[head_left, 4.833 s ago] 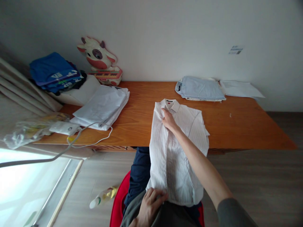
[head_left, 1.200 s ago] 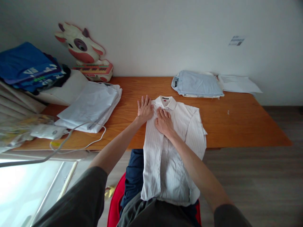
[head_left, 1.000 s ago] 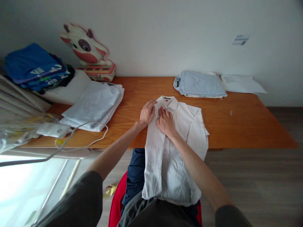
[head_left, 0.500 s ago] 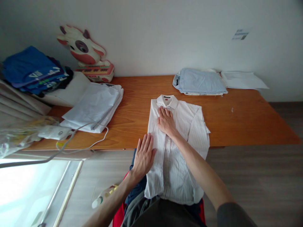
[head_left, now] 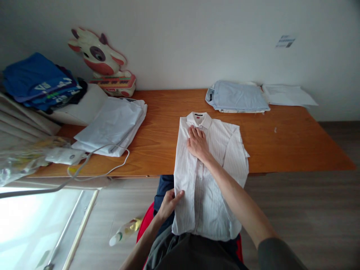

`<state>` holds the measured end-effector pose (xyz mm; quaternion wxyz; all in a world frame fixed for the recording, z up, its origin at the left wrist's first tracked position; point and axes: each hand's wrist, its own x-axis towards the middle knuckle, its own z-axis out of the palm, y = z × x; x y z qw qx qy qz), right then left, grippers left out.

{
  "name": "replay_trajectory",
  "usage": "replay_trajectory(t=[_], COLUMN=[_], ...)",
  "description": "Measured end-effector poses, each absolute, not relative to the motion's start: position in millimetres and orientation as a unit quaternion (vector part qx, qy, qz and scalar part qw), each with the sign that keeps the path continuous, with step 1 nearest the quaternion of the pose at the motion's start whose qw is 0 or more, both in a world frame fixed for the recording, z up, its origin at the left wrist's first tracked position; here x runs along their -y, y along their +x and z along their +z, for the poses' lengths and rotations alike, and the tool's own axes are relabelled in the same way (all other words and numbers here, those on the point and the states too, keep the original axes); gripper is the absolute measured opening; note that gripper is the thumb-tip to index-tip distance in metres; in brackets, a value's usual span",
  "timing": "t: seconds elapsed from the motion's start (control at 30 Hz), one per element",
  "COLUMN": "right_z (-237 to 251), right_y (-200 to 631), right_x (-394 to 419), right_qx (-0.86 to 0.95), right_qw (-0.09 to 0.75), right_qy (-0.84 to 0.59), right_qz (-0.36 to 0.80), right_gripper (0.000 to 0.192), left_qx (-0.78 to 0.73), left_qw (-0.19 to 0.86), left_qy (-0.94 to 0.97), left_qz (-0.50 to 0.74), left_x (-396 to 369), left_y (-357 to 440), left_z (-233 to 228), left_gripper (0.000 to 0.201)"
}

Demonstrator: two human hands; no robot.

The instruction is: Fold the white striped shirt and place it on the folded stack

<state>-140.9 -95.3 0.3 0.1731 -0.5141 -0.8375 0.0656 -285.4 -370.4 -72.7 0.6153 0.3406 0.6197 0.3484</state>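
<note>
A white striped shirt [head_left: 209, 198] lies front up, its collar on the wooden table [head_left: 298, 146] and its lower part hanging over the front edge onto my lap. The left side is a straight edge, while a sleeve shows on the right. My right hand [head_left: 197, 143] rests flat below the collar, fingers stretched out. Lower down, my left hand [head_left: 170, 202] grips the shirt's left edge, thumb on top and the other fingers hidden beneath the cloth.
Folded white cloth [head_left: 112, 122] lies at the left, crossed by a cable [head_left: 125, 159]. Behind it are a cow-shaped toy keyboard [head_left: 104, 63] and blue clothes [head_left: 39, 82]. A folded light-blue shirt [head_left: 239, 96] and papers [head_left: 287, 95] lie at the back right. A bottle [head_left: 125, 231] is on the floor.
My left hand has moved down along the shirt's left edge, from lying flat on it to gripping it. My right hand stays in place below the collar.
</note>
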Motion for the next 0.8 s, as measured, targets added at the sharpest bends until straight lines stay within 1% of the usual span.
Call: replay_trajectory(t=[0.1, 0.23, 0.47, 0.63, 0.7, 0.8], right_z=[0.2, -0.3, -0.4, -0.8, -0.4, 0.7], right_y=[-141.1, -141.9, -142.1, -142.0, -141.9, -141.7], right_x=[95.1, 94.3, 94.9, 95.1, 95.2, 95.6], right_qx=[0.838, 0.835, 0.835, 0.837, 0.837, 0.835], right_qw=[0.178, 0.176, 0.179, 0.183, 0.183, 0.183], right_qy=[-0.512, -0.517, -0.516, -0.512, -0.512, -0.514], right_qz=[0.063, 0.072, 0.069, 0.063, 0.064, 0.071], right_gripper=[0.063, 0.064, 0.064, 0.064, 0.065, 0.065], left_qx=[-0.617, -0.612, -0.623, -0.646, -0.654, -0.655], left_qw=[0.640, 0.649, 0.636, 0.633, 0.622, 0.615], left_qy=[0.339, 0.352, 0.336, 0.351, 0.363, 0.367], left_qz=[0.308, 0.284, 0.308, 0.244, 0.230, 0.242], left_x=[390.1, 418.7, 446.5, 466.2, 472.8, 477.3], left_y=[-291.8, -293.0, -279.4, -279.8, -281.7, -280.7], left_z=[-83.7, -89.9, -69.8, -61.5, -61.6, -59.2], left_gripper=[0.066, 0.060, 0.052, 0.042, 0.041, 0.043])
